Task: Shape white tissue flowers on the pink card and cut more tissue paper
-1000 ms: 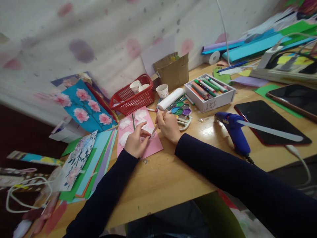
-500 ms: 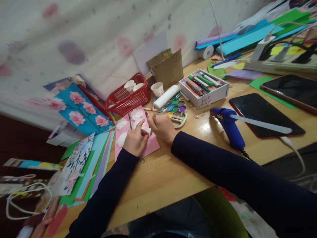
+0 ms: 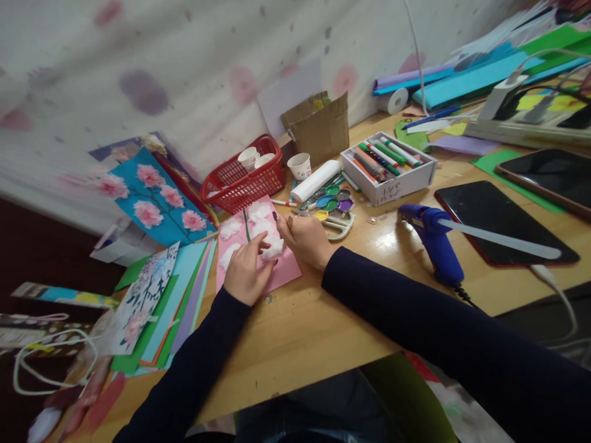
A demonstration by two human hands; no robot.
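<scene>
A pink card (image 3: 285, 274) lies on the table, with several white paper puffs (image 3: 261, 210) and a green stem strip (image 3: 247, 226) on it. My left hand (image 3: 246, 271) rests over its lower part, thumb and forefinger apart beside a white puff (image 3: 272, 248). At the card's right edge, my right hand (image 3: 308, 239) is closed, its fingers curled in near that same puff. Whatever those curled fingers hold, if anything, is hidden.
Behind the card stands a red basket (image 3: 249, 184) with paper cups. To the right are scissors (image 3: 340, 227), a box of markers (image 3: 401, 187), a blue glue gun (image 3: 431, 243) and a phone (image 3: 503, 221). Coloured paper sheets (image 3: 184, 307) lie left.
My left thumb and forefinger have parted, and the white puff between the hands now shows more fully. My right hand stays closed beside it. The whole view has shifted slightly.
</scene>
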